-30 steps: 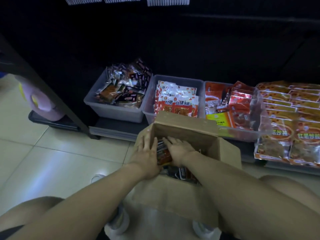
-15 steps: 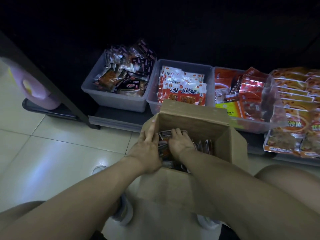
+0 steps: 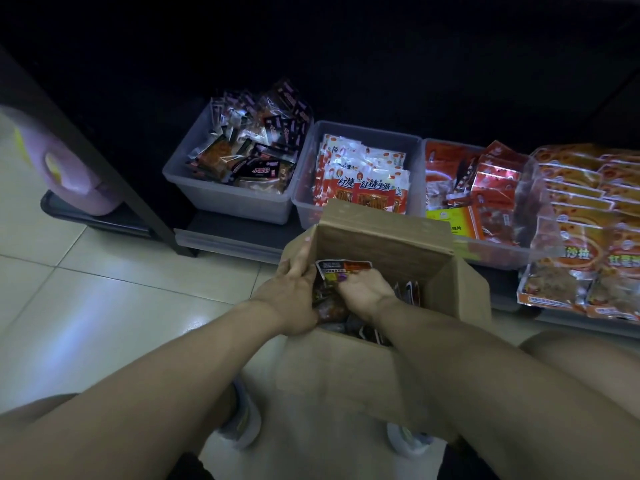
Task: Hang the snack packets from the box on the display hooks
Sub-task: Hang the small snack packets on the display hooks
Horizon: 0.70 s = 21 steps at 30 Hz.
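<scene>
Both hands are down inside the open brown cardboard box (image 3: pixel 377 258) at frame centre. The right hand (image 3: pixel 363 289) has its fingers curled over the top edge of a dark snack packet with orange and yellow print (image 3: pixel 341 270), which stands upright against the box's left inner wall, long axis running toward the top of the frame. The left hand (image 3: pixel 294 289) sits just left of it, thumb and forefinger reaching up along the box's left wall; its other fingers are hidden behind the packet, so I cannot tell whether they hold the packet or only steady it. The right hand is the nearer to the packet's free top edge and looks the better placed for lifting it out.

No display hooks are visible (the upper frame is black), so the way to the hooks cannot be read from here.

Containers:
- Box: more dark packets (image 3: pixel 405 292) stand on edge to the right of the hands; depth of stock unclear.
- Grey plastic bin, upper centre-left (image 3: pixel 221 199): mixed black and clear packets.
- Middle clear bin (image 3: pixel 304 206): red-and-white packets.
- Right clear bin (image 3: pixel 491 252): red and yellow packets.
- Far right: stacked orange packets (image 3: pixel 588 220) on the shelf.
</scene>
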Available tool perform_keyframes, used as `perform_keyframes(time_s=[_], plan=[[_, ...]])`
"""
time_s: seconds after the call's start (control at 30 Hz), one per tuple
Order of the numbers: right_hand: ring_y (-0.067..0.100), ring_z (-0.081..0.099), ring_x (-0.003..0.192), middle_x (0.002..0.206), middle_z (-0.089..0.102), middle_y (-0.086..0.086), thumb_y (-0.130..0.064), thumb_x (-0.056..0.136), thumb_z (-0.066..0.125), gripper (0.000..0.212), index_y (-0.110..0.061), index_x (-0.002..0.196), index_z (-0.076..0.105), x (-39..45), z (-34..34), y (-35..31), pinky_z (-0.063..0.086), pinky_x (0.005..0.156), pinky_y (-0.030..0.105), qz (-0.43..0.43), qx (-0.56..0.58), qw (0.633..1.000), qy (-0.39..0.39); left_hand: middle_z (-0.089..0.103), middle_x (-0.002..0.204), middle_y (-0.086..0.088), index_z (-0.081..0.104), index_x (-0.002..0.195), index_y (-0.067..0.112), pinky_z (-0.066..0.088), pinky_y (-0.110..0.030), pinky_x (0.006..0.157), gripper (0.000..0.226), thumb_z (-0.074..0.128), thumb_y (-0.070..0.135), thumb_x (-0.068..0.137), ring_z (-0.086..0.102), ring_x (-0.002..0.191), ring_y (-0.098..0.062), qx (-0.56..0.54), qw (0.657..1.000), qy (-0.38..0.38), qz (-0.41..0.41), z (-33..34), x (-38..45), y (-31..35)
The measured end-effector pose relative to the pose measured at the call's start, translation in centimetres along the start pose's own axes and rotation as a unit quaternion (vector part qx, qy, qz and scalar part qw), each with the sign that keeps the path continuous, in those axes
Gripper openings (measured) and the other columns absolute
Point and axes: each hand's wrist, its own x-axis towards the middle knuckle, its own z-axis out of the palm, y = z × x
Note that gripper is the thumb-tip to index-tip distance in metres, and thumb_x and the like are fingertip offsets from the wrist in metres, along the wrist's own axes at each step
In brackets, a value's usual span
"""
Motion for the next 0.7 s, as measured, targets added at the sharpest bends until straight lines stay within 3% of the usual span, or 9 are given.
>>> perform_keyframes(time_s=[0.07, 0.13, 0.2, 0.27, 0.33, 0.4, 0.53, 0.63, 0.7], plan=[[0.029, 0.069, 0.117, 0.124, 0.074, 0.008, -0.018, 0.106, 0.048, 0.028, -0.022, 0.120, 0.072, -1.0, -1.2, 1.1, 0.051, 0.089, 0.035, 0.002, 0.022, 1.000, 0.006, -0.027, 0.175, 0.005, 0.020, 0.169, 0.026, 0.024, -0.049, 0.130, 0.096, 0.066, 0.055, 0.089, 0.002, 0.164, -0.033, -0.031, 0.999, -0.016, 0.015, -1.3, -0.2, -0.2], [0.028, 0.070, 0.114, 0.119, 0.075, 0.005, -0.027, 0.104, 0.053, 0.023, -0.027, 0.116, 0.073, -2.3, -3.6, 2.6, 0.047, 0.082, 0.032, 0.012, 0.061, 0.998, 0.014, 0.004, 0.179, 0.001, 0.038, 0.163, 0.029, 0.023, -0.036, 0.130, 0.081, 0.063, 0.058, 0.092, 0.016, 0.163, -0.025, -0.080, 0.995, 0.006, 0.053, -2.9, -0.6, 0.0], [0.025, 0.069, 0.105, 0.107, 0.076, 0.000, -0.032, 0.101, 0.062, 0.013, -0.031, 0.105, 0.075, -4.2, -6.9, 4.2, 0.039, 0.074, 0.029, 0.011, 0.136, 0.990, 0.023, 0.046, 0.163, -0.002, 0.055, 0.152, 0.025, 0.036, -0.024, 0.114, 0.053, 0.062, 0.045, 0.104, 0.044, 0.148, -0.020, -0.175, 0.981, 0.060, 0.059, -4.5, -1.1, 0.1], [0.018, 0.064, 0.090, 0.092, 0.071, -0.007, -0.035, 0.098, 0.070, 0.007, -0.031, 0.093, 0.073, -6.5, -10.3, 5.9, 0.035, 0.069, 0.029, 0.005, 0.218, 0.976, 0.018, 0.064, 0.142, 0.005, 0.062, 0.144, 0.027, 0.044, -0.021, 0.101, 0.048, 0.056, 0.053, 0.105, 0.058, 0.131, -0.015, -0.269, 0.956, 0.110, 0.028, -5.6, -1.6, 0.2], [0.018, 0.064, 0.079, 0.086, 0.073, -0.006, -0.042, 0.093, 0.075, 0.013, -0.030, 0.087, 0.075, -9.0, -13.0, 7.5, 0.045, 0.066, 0.035, 0.021, 0.271, 0.962, 0.036, 0.065, 0.144, 0.012, 0.063, 0.144, 0.033, 0.040, -0.031, 0.112, 0.074, 0.055, 0.081, 0.089, 0.057, 0.135, -0.013, -0.358, 0.923, 0.143, 0.013, -6.4, -2.0, 0.2], [0.026, 0.070, 0.077, 0.086, 0.077, 0.006, -0.047, 0.086, 0.081, 0.020, -0.027, 0.084, 0.078, -11.3, -14.8, 9.0, 0.055, 0.069, 0.042, 0.039, 0.364, 0.928, 0.063, 0.063, 0.147, 0.017, 0.060, 0.146, 0.041, 0.034, -0.042, 0.122, 0.098, 0.058, 0.099, 0.067, 0.054, 0.141, -0.011, -0.466, 0.875, 0.113, 0.065, -7.0, -2.3, 0.5], [0.024, 0.078, 0.089, 0.095, 0.082, 0.007, -0.034, 0.087, 0.084, 0.025, -0.012, 0.097, 0.080, -13.6, -17.0, 10.6, 0.059, 0.087, 0.043, 0.041, 0.498, 0.861, 0.093, 0.066, 0.147, 0.000, 0.058, 0.149, 0.033, 0.038, -0.055, 0.119, 0.101, 0.082, 0.082, 0.064, 0.052, 0.146, -0.037, -0.581, 0.791, 0.006, 0.192, -6.9, -3.0, 2.2], [0.024, 0.078, 0.095, 0.102, 0.082, 0.006, -0.028, 0.085, 0.085, 0.032, -0.006, 0.106, 0.078, -13.7, -16.8, 10.7, 0.062, 0.090, 0.040, 0.052, 0.588, 0.803, 0.083, 0.061, 0.153, -0.006, 0.043, 0.159, 0.026, 0.046, -0.051, 0.114, 0.126, 0.092, 0.075, 0.054, 0.058, 0.141, -0.034, -0.625, 0.756, -0.004, 0.194, -7.5, -3.6, 3.4], [0.025, 0.078, 0.094, 0.104, 0.082, 0.010, -0.030, 0.076, 0.086, 0.045, -0.003, 0.110, 0.076, -13.6, -15.9, 10.0, 0.062, 0.094, 0.044, 0.082, 0.680, 0.724, 0.083, 0.064, 0.150, -0.004, 0.043, 0.159, 0.030, 0.057, -0.046, 0.100, 0.131, 0.091, 0.079, 0.048, 0.065, 0.134, -0.030, -0.681, 0.708, 0.036, 0.181, -8.0, -3.9, 3.9]])
